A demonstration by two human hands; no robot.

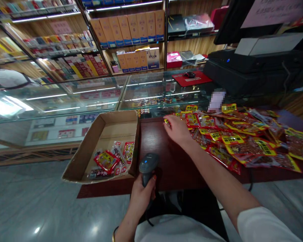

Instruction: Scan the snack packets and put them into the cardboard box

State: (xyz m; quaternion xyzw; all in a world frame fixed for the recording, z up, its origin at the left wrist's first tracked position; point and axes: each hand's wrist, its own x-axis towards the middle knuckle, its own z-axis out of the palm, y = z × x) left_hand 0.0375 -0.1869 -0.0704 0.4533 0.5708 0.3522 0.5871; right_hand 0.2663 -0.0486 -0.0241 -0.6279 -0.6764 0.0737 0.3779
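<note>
My left hand (141, 196) grips a dark grey barcode scanner (147, 165) by its handle, its head pointing at the dark red table (164, 158). My right hand (175, 129) reaches forward over the table, fingers curled on a small yellow and red snack packet (166, 120) at the near edge of a large pile of snack packets (242, 137). An open cardboard box (91, 148) stands at the table's left end, overhanging the edge, with several snack packets (111, 161) lying inside.
A glass display counter (96, 97) runs behind the table, with shelves of boxed goods beyond. A black register with monitor (255, 64) and a red mouse pad with a mouse (190, 77) sit at the back right. Another person (7, 79) is at the far left.
</note>
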